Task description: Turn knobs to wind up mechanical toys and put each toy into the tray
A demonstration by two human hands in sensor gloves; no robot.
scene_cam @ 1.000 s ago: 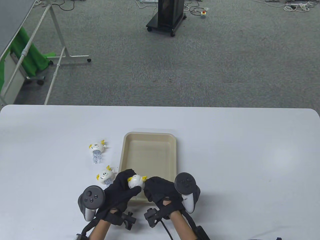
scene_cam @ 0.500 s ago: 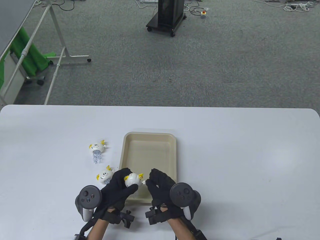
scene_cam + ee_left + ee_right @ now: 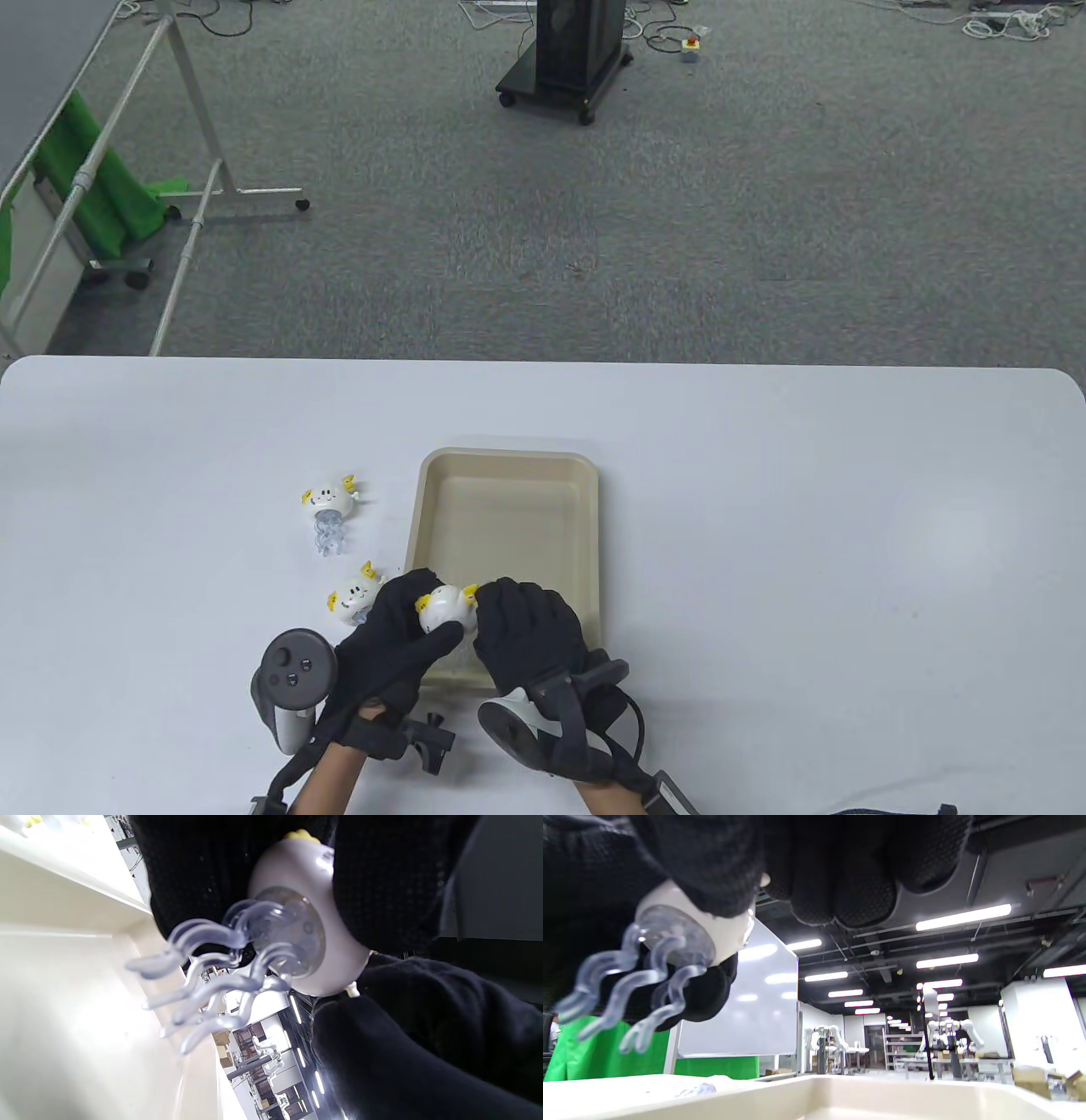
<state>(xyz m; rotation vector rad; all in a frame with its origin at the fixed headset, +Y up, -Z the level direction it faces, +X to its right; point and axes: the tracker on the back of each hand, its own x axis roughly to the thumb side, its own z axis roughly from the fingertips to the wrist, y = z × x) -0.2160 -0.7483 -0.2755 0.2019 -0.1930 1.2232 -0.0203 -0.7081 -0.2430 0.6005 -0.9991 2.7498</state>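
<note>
A white jellyfish toy (image 3: 441, 609) with yellow fins and clear tentacles hangs over the near end of the beige tray (image 3: 509, 526). My left hand (image 3: 407, 628) grips its round body (image 3: 305, 942), tentacles pointing down toward the tray floor (image 3: 63, 1005). Against the toy's right side, my right hand (image 3: 517, 628) has its curled fingers (image 3: 840, 878) pinching the small white knob (image 3: 351, 989). In the right wrist view the toy (image 3: 683, 938) hangs above the tray rim (image 3: 882, 1090). Two more jellyfish toys lie on the table left of the tray, one far (image 3: 327, 501) and one near (image 3: 352, 597).
The white table (image 3: 806, 526) extends wide to the right and left of the tray. Beyond its far edge are grey carpet, a black wheeled stand (image 3: 567, 59) and a metal frame with green cloth (image 3: 102, 195).
My right hand has rolled at the wrist, its tracker swinging from the right side to below the hand, and its fingers have come back against the toy's knob. Both hands drifted slightly left.
</note>
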